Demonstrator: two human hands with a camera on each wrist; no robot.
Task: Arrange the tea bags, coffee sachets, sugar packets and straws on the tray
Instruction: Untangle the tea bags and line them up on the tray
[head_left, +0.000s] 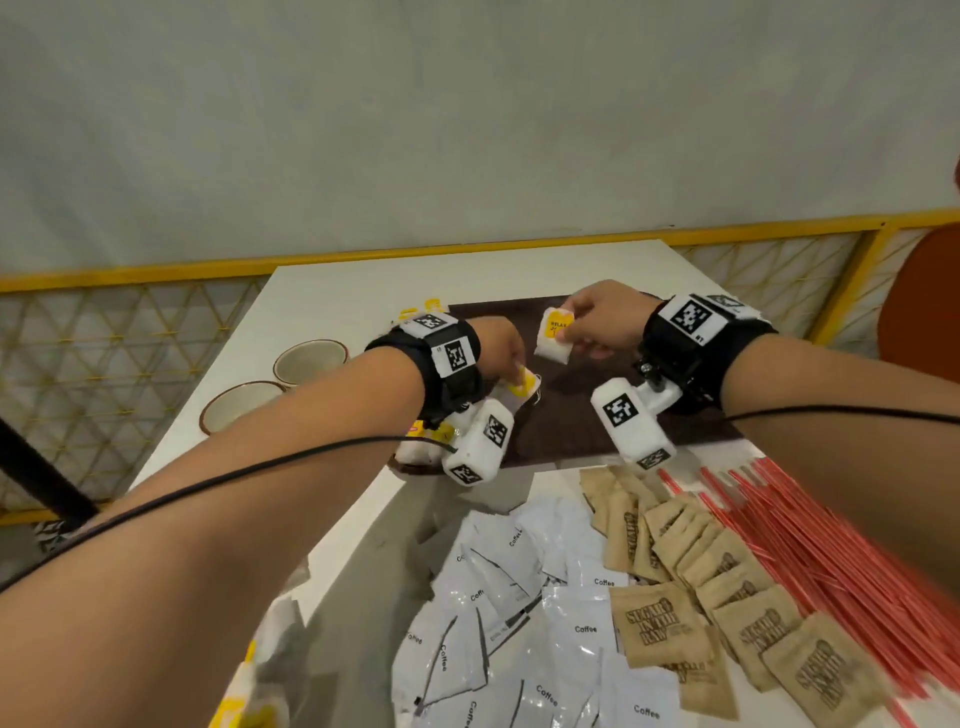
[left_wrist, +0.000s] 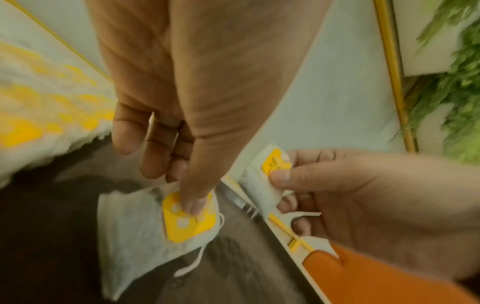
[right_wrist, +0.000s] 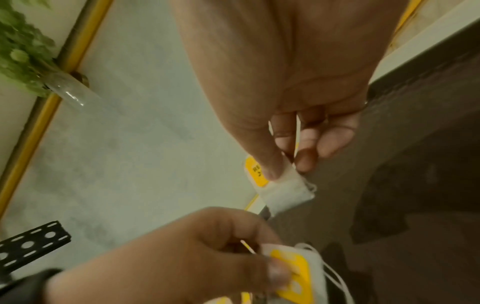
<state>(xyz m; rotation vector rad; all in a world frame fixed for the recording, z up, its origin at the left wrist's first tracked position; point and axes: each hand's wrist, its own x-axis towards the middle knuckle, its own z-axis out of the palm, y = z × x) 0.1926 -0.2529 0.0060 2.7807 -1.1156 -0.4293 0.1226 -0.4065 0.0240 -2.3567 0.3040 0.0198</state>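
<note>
Pale wall behind, with a yellow rail and mesh fencing below it. White table in front, bearing a dark tray at its far middle. Right hand raised over the tray, thumb and forefinger pinching a tea bag by its yellow tag, the bag hanging clear of the surface; same pinch plain in the right wrist view, other fingers curled in behind. Left hand lower, at the tray's left part, thumb pressed on the yellow tag of a second bag, fingers curled behind it; could not tell whether that bag lay on the tray or hung just above it. String trailing loose from its corner. More bags heaped at the tray's left edge, partly hidden by the wrist camera. Coffee sachets scattered on the near table, off the tray. Brown sugar packets to their right, overlapping in rows. Red straws piled further right, touching the sugar packets. Two bowls left of the tray, side by side. Orange chair beyond the table's right corner.
</note>
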